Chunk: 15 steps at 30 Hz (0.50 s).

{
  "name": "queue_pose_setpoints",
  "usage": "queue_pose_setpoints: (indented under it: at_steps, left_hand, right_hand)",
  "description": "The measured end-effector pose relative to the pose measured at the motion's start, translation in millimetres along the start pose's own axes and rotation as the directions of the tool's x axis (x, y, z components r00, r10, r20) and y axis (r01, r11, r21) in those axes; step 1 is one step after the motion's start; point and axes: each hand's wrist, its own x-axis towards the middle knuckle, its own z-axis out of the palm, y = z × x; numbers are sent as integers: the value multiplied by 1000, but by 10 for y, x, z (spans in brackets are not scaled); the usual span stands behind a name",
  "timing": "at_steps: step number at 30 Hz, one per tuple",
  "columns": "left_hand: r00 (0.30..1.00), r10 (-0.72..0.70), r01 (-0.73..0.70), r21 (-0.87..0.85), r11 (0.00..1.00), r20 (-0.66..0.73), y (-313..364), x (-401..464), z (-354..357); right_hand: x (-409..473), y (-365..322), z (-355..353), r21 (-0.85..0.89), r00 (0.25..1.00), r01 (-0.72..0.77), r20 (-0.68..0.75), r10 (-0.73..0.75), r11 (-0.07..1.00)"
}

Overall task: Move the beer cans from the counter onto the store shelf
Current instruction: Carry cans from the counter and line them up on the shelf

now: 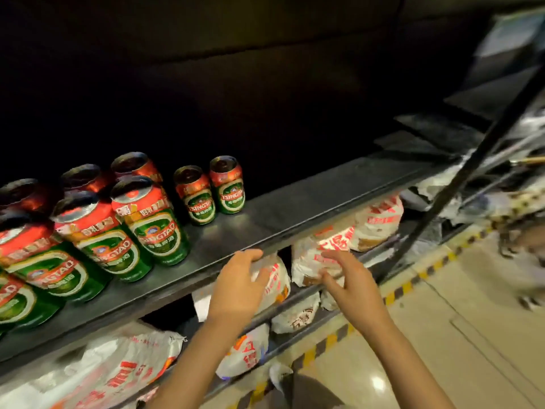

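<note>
Several green and red beer cans [153,222] stand upright on the dark metal store shelf [265,219], packed in rows at its left. Two more cans [211,190] stand a little apart, further back and to the right. My left hand [239,284] hovers just below the shelf's front edge, fingers spread, holding nothing. My right hand [348,278] is beside it to the right, also spread and empty. Both hands are in front of the shelf, apart from every can. The counter is out of view.
White printed bags [374,219] lie on the lower shelves [298,296] under the cans. A black upright post [460,178] stands at the right. Yellow and black tape [392,293] runs along the floor at the shelf's base. The right half of the can shelf is bare.
</note>
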Motion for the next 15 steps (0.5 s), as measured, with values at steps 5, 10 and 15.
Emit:
queue_pose_setpoints:
  at_steps: [5,10,15]
  left_hand:
    - [928,186,-182,-42,982,324,300,-546,425]
    - [723,316,-285,-151,947,614,690,-1213,943]
    - [575,354,-314,-201,928,738,970,-1869,1406]
  right_hand:
    - [-1284,370,-339,-23,943,-297,-166,289,955]
    - [-2592,631,-667,166,724,-558,-383,574,813]
    - [-3773,689,-831,422,463,-612,-494,736,669]
